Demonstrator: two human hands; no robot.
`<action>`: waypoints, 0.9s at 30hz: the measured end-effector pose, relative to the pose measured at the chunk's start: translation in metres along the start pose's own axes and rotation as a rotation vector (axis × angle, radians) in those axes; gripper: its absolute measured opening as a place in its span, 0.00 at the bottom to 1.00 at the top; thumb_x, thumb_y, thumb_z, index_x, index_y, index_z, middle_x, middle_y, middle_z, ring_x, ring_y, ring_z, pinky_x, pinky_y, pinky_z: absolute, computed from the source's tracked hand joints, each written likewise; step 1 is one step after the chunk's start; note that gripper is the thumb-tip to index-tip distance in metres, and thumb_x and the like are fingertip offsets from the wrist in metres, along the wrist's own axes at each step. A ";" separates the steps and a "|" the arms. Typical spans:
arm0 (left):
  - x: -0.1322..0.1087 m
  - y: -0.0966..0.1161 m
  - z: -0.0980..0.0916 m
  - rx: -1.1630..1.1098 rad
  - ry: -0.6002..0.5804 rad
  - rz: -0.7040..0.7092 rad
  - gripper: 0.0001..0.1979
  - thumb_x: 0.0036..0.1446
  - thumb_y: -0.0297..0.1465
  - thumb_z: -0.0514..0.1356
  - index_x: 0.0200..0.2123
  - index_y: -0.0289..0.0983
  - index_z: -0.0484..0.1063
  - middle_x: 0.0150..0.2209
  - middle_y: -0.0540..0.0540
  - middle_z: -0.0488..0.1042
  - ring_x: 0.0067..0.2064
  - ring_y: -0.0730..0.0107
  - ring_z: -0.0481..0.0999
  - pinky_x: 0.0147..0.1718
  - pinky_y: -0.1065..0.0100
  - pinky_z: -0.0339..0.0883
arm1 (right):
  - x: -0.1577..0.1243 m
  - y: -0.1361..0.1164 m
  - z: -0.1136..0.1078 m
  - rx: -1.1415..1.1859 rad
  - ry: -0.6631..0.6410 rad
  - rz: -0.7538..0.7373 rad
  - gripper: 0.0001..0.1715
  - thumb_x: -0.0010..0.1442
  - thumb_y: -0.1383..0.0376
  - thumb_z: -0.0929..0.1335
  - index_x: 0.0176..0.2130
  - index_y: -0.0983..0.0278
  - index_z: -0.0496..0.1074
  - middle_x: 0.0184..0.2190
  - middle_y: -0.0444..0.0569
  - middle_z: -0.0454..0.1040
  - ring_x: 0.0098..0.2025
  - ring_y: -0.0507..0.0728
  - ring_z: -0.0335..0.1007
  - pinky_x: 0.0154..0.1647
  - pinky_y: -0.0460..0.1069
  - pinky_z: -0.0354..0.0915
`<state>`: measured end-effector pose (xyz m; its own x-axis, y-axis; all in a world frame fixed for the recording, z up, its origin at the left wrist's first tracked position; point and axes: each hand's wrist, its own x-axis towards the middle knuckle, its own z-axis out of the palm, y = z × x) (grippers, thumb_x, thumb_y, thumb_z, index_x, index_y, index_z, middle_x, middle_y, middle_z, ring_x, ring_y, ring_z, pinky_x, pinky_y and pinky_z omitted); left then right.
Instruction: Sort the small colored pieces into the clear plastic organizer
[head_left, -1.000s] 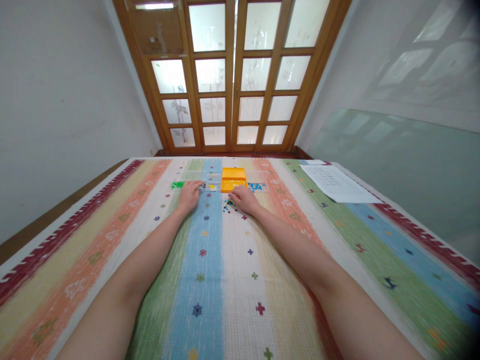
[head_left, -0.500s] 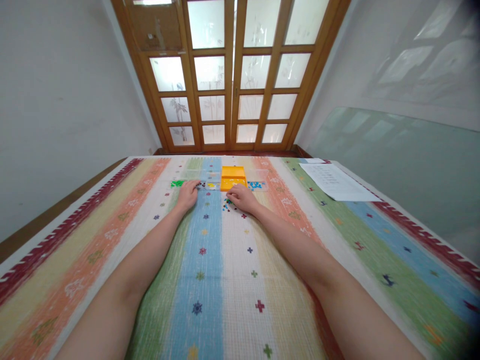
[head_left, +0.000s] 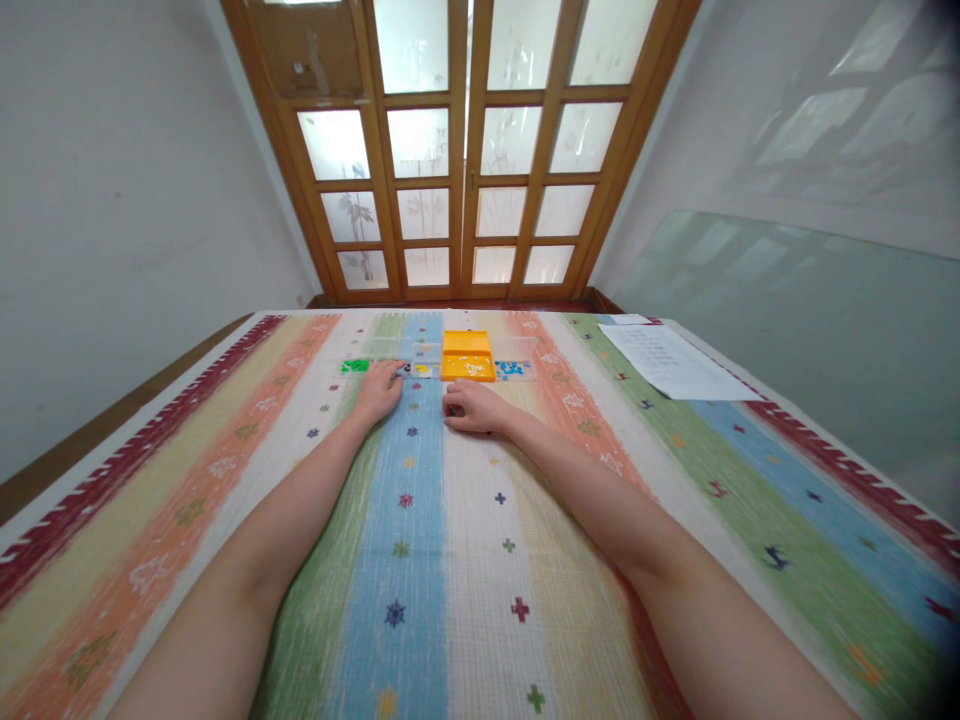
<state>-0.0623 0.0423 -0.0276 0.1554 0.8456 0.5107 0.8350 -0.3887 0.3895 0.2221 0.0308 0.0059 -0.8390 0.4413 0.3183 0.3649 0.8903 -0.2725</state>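
Note:
My left hand (head_left: 381,390) rests at the near side of a clear box of small dark pieces (head_left: 407,368), its fingers stretched over the edge and partly covering it. Small green pieces (head_left: 355,366) lie in a clear compartment to its left. On the tablecloth, my right hand (head_left: 475,407) is low with fingers curled down and closed; whatever is between the fingertips is hidden. It covers the loose pile of mixed small pieces. Just beyond stands an open orange box (head_left: 467,342) with small white pieces (head_left: 476,368) inside.
Yellow pieces (head_left: 423,369) sit in a clear box left of the orange one, blue pieces (head_left: 511,368) in another at its right. Printed paper (head_left: 675,360) lies on the right of the striped tablecloth (head_left: 480,580). Wooden glazed doors (head_left: 463,190) stand behind the table.
My right hand has moved back from the orange box's front edge, down over the loose pile, covering it. My left hand has shifted slightly right over the dark pieces.

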 end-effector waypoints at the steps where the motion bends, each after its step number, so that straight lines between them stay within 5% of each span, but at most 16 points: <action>1: 0.000 0.001 0.000 0.000 -0.004 0.005 0.20 0.63 0.28 0.55 0.57 0.38 0.75 0.56 0.41 0.76 0.58 0.55 0.72 0.63 0.50 0.62 | 0.001 0.000 0.001 -0.010 -0.002 -0.006 0.03 0.59 0.65 0.72 0.36 0.62 0.78 0.35 0.49 0.74 0.40 0.58 0.66 0.43 0.50 0.59; 10: -0.002 0.006 0.002 0.035 -0.041 0.051 0.21 0.63 0.28 0.55 0.58 0.39 0.75 0.56 0.41 0.76 0.58 0.56 0.71 0.63 0.51 0.61 | 0.001 0.004 0.007 0.031 0.088 0.034 0.03 0.62 0.68 0.70 0.36 0.62 0.76 0.36 0.49 0.74 0.41 0.57 0.66 0.45 0.50 0.60; 22: -0.004 0.033 -0.004 0.067 -0.126 0.215 0.18 0.66 0.31 0.55 0.55 0.40 0.76 0.55 0.42 0.75 0.59 0.56 0.69 0.63 0.52 0.62 | -0.019 0.054 -0.009 0.026 0.492 0.314 0.05 0.63 0.67 0.68 0.33 0.62 0.73 0.36 0.49 0.73 0.41 0.58 0.67 0.45 0.52 0.61; 27: -0.006 0.052 -0.007 0.021 -0.209 0.307 0.17 0.66 0.29 0.56 0.54 0.42 0.78 0.56 0.42 0.75 0.59 0.56 0.69 0.64 0.51 0.61 | -0.033 0.078 -0.019 -0.048 0.624 0.550 0.06 0.64 0.64 0.66 0.35 0.62 0.73 0.35 0.52 0.74 0.40 0.60 0.67 0.44 0.54 0.61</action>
<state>-0.0236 0.0146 -0.0056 0.5032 0.7479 0.4330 0.7428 -0.6304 0.2255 0.2857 0.0885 -0.0088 -0.1634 0.7835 0.5995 0.6864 0.5268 -0.5013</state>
